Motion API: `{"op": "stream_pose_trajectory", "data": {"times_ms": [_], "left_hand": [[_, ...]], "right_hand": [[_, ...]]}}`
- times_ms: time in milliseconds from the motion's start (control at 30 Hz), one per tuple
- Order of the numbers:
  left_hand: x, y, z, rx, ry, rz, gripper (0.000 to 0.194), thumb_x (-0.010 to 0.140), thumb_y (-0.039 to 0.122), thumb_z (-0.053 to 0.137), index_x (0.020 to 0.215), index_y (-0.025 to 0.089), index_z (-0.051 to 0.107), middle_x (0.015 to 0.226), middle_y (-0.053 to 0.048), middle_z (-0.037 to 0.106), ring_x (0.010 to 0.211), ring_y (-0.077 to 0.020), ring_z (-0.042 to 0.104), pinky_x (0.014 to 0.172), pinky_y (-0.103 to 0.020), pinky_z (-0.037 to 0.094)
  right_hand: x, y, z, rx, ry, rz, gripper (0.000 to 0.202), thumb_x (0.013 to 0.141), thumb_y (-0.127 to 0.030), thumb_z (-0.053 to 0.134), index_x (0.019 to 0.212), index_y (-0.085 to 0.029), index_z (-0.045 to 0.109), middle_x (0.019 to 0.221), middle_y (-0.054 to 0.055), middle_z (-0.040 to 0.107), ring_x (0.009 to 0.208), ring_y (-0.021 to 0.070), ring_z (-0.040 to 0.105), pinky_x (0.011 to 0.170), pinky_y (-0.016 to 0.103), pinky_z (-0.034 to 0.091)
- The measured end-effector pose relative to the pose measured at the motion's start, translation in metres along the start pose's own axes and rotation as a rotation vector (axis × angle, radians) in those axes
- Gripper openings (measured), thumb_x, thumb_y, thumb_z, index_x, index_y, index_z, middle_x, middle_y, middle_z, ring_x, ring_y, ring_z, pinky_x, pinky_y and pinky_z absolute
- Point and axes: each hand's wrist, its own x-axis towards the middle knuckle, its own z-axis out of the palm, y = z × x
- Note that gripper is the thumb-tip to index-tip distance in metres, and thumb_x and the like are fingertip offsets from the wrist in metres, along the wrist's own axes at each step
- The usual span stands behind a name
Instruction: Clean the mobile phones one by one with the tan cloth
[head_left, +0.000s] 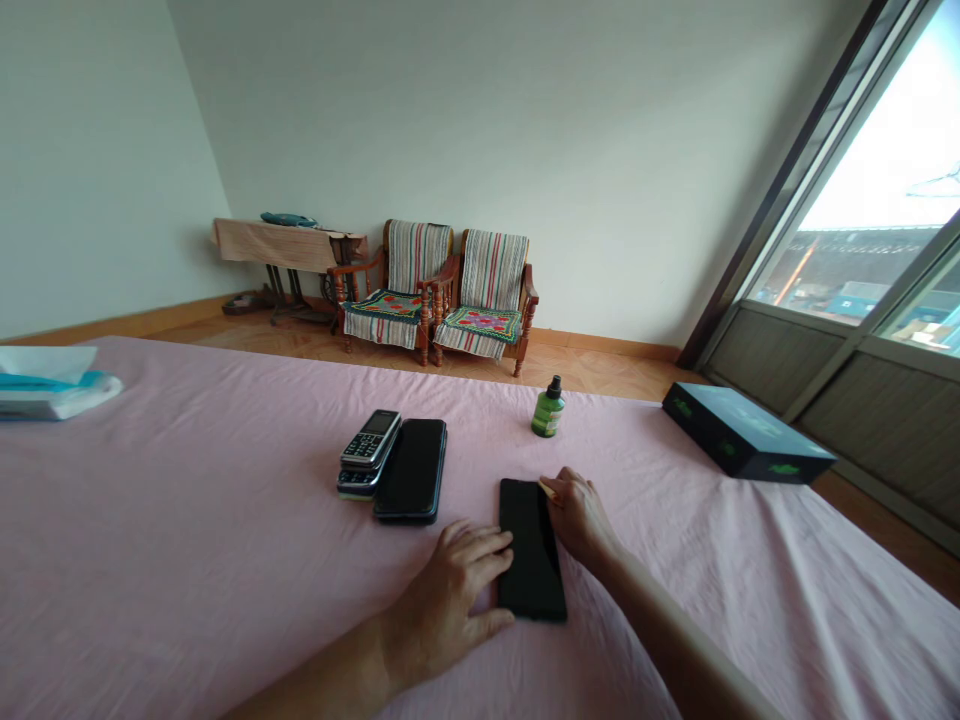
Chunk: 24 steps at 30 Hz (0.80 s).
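Observation:
A black smartphone lies flat on the pink cloth, its dark glossy face up. My left hand rests at its left side, fingers stretched out and thumb apart, the fingertips touching the phone's left edge. At the upper right corner of the phone, my right hand is closed in a pinch. A small pale stick-like piece pokes out from its fingers toward that corner; most of it is hidden.
Left of the phone lie another black smartphone and stacked keypad phones. A green spray bottle stands beyond. A black box sits at right, a tissue pack at far left. Two wooden chairs stand behind the pink cloth.

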Motion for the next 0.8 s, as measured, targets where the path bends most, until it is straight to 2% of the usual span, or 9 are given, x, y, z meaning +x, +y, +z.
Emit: {"op": "stream_pose_trajectory", "data": {"times_ms": [100, 267, 367, 500, 667, 800], "left_hand": [[0.0, 0.001, -0.001, 0.006, -0.014, -0.001, 0.054, 0.074, 0.032, 0.078, 0.123, 0.02, 0.06, 0.135, -0.012, 0.055, 0.125, -0.0302, 0.048, 0.108, -0.052, 0.029], [0.0, 0.003, -0.002, 0.011, -0.014, -0.001, 0.054, 0.074, 0.033, 0.078, 0.124, 0.02, 0.06, 0.134, -0.012, 0.056, 0.125, -0.0306, 0.048, 0.108, -0.053, 0.028], [0.0, 0.005, -0.003, 0.006, -0.013, -0.003, 0.052, 0.075, 0.033, 0.077, 0.123, 0.021, 0.061, 0.133, -0.013, 0.057, 0.124, -0.0315, 0.049, 0.107, -0.053, 0.028], [0.001, 0.006, -0.004, 0.009, -0.031, -0.015, 0.053, 0.075, 0.032, 0.078, 0.123, 0.02, 0.061, 0.134, -0.013, 0.056, 0.123, -0.0314, 0.049, 0.108, -0.053, 0.027], [0.001, 0.007, -0.006, 0.001, -0.042, -0.014, 0.055, 0.073, 0.032, 0.08, 0.122, 0.016, 0.061, 0.133, -0.013, 0.057, 0.123, -0.0309, 0.049, 0.108, -0.05, 0.027], [0.0, 0.008, -0.006, -0.008, -0.023, -0.013, 0.055, 0.072, 0.031, 0.081, 0.121, 0.018, 0.062, 0.131, -0.012, 0.058, 0.122, -0.0314, 0.049, 0.106, -0.051, 0.029]], "right_hand": [[-0.008, -0.003, -0.003, -0.007, 0.0, -0.019, 0.026, 0.081, -0.002, 0.045, 0.082, -0.018, 0.065, 0.08, 0.003, 0.057, 0.078, 0.0153, 0.053, 0.07, 0.025, 0.028], [-0.046, -0.011, -0.012, 0.031, -0.025, -0.087, 0.026, 0.076, 0.001, 0.048, 0.079, -0.02, 0.063, 0.077, 0.002, 0.056, 0.076, 0.0162, 0.051, 0.07, 0.026, 0.028], [-0.057, -0.014, -0.016, 0.037, -0.04, -0.095, 0.03, 0.074, 0.002, 0.047, 0.081, -0.021, 0.065, 0.077, 0.002, 0.057, 0.075, 0.0168, 0.051, 0.069, 0.026, 0.028], [-0.04, -0.013, -0.017, -0.047, -0.019, -0.09, 0.029, 0.078, 0.0, 0.047, 0.084, -0.021, 0.065, 0.079, 0.003, 0.058, 0.077, 0.0176, 0.051, 0.069, 0.027, 0.027], [-0.006, -0.024, -0.006, -0.117, -0.008, -0.102, 0.022, 0.082, -0.005, 0.049, 0.082, -0.019, 0.066, 0.086, 0.006, 0.06, 0.083, 0.0189, 0.051, 0.071, 0.029, 0.026], [-0.001, -0.032, 0.0, -0.095, -0.031, -0.143, 0.024, 0.082, -0.005, 0.05, 0.088, -0.022, 0.067, 0.087, 0.004, 0.06, 0.085, 0.0176, 0.052, 0.071, 0.028, 0.026]]}}
